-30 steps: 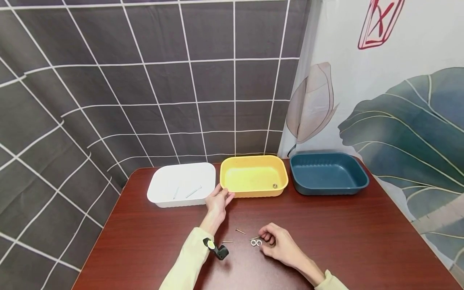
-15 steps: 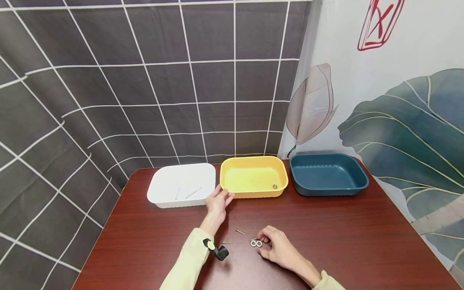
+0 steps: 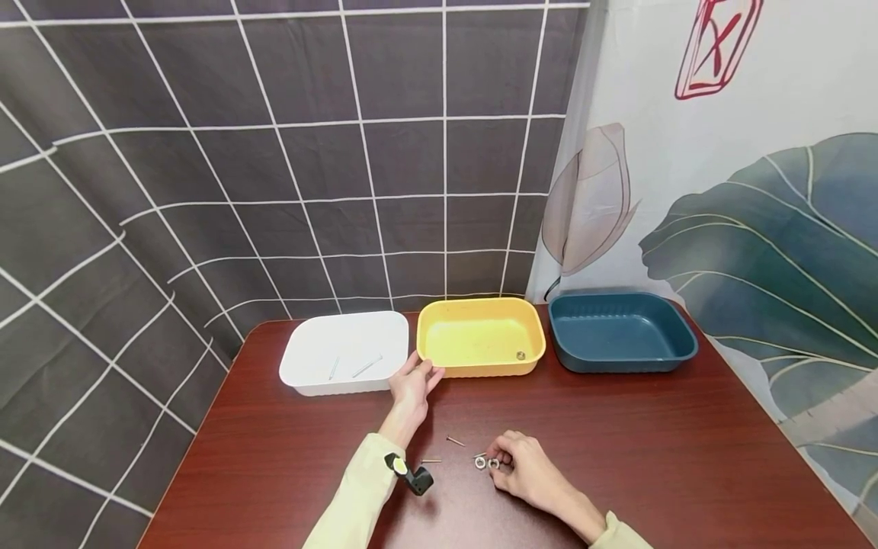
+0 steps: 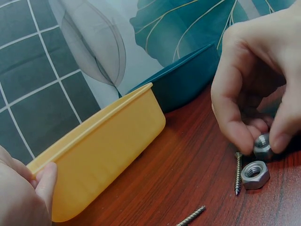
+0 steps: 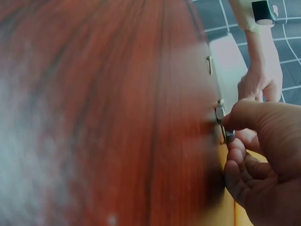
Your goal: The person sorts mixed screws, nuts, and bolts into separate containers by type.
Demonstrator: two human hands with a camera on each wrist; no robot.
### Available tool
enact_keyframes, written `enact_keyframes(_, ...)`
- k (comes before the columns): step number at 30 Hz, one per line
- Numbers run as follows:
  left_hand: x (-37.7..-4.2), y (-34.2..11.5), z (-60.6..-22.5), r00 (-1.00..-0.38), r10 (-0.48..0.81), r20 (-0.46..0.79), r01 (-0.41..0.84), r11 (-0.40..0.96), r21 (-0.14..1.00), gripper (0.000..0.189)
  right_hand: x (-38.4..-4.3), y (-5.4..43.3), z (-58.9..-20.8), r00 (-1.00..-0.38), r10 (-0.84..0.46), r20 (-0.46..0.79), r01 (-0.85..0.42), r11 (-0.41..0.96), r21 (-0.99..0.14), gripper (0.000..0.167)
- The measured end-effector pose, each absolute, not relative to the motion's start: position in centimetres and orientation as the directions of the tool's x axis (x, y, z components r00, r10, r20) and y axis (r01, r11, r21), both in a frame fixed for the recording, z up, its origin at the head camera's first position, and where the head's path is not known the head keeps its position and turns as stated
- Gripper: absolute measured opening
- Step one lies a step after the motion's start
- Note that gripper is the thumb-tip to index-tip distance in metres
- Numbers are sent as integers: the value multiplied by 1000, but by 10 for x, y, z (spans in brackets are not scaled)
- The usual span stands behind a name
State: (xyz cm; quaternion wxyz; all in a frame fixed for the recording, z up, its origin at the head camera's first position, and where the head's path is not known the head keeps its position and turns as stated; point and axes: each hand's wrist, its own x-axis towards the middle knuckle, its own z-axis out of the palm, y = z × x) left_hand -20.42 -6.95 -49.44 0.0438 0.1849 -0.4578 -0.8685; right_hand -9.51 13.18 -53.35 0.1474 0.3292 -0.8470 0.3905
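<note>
My left hand holds the near left corner of the yellow tray, thumb against its outer wall in the left wrist view. A hex nut lies inside that tray. Over the table, my right hand pinches a steel hex nut between thumb and forefinger, tipped on edge. Right beside it a second hex nut lies flat, with a screw alongside. Two more screws, one farther back and one to the left, lie on the tabletop.
Left of the yellow tray stands a white tray with two long screws in it. A dark blue tray is at the right. All three line the back of the brown table, before a hanging cloth backdrop.
My right hand has closed in on the right-hand nut, which now stands tipped and slightly apart from the other nut. The left hand has stayed at the yellow tray.
</note>
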Motion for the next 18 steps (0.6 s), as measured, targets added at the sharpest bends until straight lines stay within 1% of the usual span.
enact_keyframes(4,-204,-69,-494,-927,-246,-284,-97,-573,814,50,-95,136,-528,-768,-411,491,-640,474,-605,29)
enact_keyframes(8,-204,-70,-494,-927,-245,-285,-101,-568,817,51,-99,139,-523,-785,-373,495,-620,488,-615,28)
enact_keyframes(18,-204,-70,-495,-926,-243,-288,-104,-569,816,52,-110,145,-515,-791,-326,518,-609,500,-616,29)
